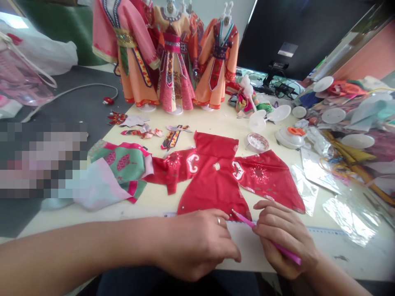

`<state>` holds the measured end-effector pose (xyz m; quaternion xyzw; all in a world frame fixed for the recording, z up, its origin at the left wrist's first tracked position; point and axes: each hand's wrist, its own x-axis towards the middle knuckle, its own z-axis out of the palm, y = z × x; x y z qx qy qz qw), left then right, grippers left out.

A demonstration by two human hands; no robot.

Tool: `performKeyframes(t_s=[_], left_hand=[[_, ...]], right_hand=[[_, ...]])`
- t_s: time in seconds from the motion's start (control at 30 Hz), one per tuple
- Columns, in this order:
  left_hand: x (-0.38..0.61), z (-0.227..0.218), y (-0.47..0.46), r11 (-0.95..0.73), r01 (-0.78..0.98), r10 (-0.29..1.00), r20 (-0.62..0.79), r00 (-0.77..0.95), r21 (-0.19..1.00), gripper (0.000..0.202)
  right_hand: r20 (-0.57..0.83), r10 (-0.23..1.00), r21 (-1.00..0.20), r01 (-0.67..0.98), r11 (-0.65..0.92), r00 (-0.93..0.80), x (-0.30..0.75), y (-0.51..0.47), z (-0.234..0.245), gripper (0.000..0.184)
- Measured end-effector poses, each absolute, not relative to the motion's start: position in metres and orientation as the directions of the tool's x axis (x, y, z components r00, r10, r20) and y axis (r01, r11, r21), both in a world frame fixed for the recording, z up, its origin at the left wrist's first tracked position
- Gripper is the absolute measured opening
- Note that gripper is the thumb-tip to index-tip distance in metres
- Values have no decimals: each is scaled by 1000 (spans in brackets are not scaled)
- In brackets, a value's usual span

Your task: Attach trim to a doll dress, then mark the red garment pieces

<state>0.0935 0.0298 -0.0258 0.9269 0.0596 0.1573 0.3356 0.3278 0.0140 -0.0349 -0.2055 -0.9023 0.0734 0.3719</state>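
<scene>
A small red garment (212,189) lies spread flat on the table, with white curled appliqués, embroidered sleeve pieces and a few tiny beads along its lower edge. Closed around a pink pen-like tool (245,219), my right hand (284,234) is at the lower right of the garment. The tool's pale tip points at the hem, beside a bead; whether it touches the cloth I cannot tell. My left hand (197,242) rests palm down at the hem, its fingers loosely extended and the fingertips near the tool's tip. A small round dish (258,142) holding whitish bits stands behind the right sleeve.
Several dressed doll stands (174,53) rise at the back. Green and pink cloth (123,162) lies at left, with trim pieces (171,139) behind. A ruler (327,231) runs along the front. Fabric and white stand bases (333,116) crowd the right. A dark monitor (296,33) stands behind.
</scene>
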Motion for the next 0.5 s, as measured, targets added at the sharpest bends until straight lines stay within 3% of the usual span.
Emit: performKeyframes(t_s=[0.13, 0.5], left_hand=[[96, -30, 25, -822, 21, 156, 190, 969, 569, 27], [97, -36, 27, -806, 12, 186, 234, 954, 592, 29]], right_hand=[[618, 432, -291, 319, 902, -657, 327, 16, -37, 19], [598, 427, -297, 306, 904, -678, 326, 19, -37, 20]])
